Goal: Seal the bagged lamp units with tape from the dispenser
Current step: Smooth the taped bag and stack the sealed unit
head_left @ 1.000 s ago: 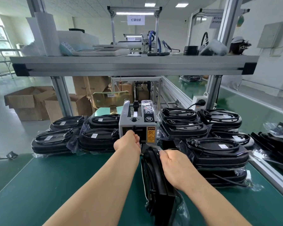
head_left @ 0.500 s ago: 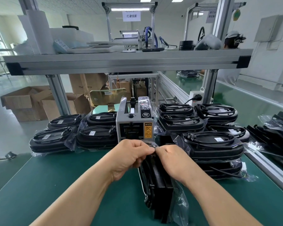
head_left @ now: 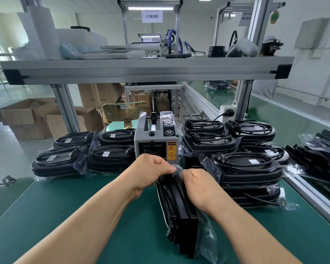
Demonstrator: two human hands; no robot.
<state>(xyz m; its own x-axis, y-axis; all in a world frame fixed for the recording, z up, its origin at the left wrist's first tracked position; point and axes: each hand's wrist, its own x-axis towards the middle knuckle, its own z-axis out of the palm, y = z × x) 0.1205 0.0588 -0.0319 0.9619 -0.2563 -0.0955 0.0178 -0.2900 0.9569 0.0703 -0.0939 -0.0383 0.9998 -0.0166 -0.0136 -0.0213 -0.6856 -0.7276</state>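
– Left hand (head_left: 150, 171) and right hand (head_left: 199, 188): what is gripped?
– The top edge of the bagged lamp unit (head_left: 181, 216) is pinched by both; it is stood on edge on the bench (head_left: 80, 216), just before the tape dispenser (head_left: 156, 139).

CAUTION on tape dispenser (head_left: 155, 139), 灯罩组装 on sign (head_left: 152, 16)

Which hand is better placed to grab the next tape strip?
Likely left: the left hand sits just in front of the dispenser; the right hand is farther off, pinching the bagged lamp unit.
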